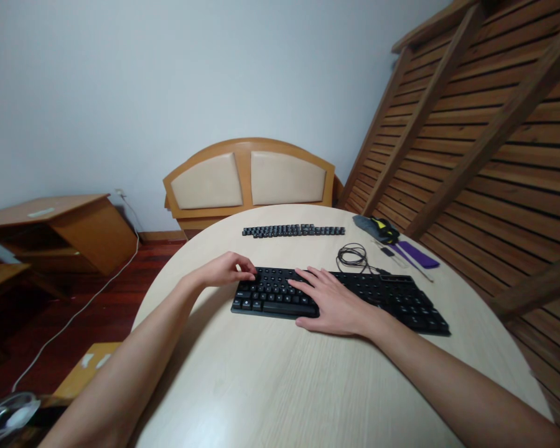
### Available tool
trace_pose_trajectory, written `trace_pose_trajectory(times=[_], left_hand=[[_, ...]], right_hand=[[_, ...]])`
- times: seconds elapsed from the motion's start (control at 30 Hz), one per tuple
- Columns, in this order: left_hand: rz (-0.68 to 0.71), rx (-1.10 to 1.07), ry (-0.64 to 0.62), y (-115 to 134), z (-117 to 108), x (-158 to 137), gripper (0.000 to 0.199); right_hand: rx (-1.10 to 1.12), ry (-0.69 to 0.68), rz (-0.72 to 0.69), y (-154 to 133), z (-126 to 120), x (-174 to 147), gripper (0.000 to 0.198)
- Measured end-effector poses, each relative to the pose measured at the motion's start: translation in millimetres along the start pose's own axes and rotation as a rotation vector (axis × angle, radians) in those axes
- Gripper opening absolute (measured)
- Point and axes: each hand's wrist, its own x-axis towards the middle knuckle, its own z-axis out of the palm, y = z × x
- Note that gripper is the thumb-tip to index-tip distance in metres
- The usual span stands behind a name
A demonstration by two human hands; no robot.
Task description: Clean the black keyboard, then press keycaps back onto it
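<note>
A black computer keyboard (280, 307) lies on the round pale wooden table (242, 379). Its lower left rows carry keycaps, while the upper rows look bare, with only small stems showing. At the upper left corner, my left hand (231, 269) has its thumb and fingers pinched on a dark keycap (248, 278), mostly hidden by the fingertips. My right hand (333, 303) rests across the middle of the keyboard with fingers spread, holding nothing and covering some keys. Loose black keycaps (294, 231) are lined up in rows beyond the keyboard.
Behind the keyboard sits its coiled black cable (352, 254). To the right lie a purple strip (417, 255), a thin metal rod and a dark grey and yellow item (378, 229). A wooden slatted panel (485, 137) leans along the right; a padded headboard (252, 177) stands behind.
</note>
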Motion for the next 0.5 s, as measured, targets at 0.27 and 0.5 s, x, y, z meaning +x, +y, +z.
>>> trace_pose_trajectory(times=[0.27, 0.5], left_hand=[[-0.014, -0.017, -0.015, -2.4, 3.3, 0.9, 0.028], [-0.026, -0.04, -0.011, -0.8, 4.0, 0.7, 0.026]], right_hand=[[-0.025, 0.003, -0.008, -1.5, 0.8, -0.2, 0.081], [-0.022, 0.008, -0.011, -0.8, 1.9, -0.1, 0.081]])
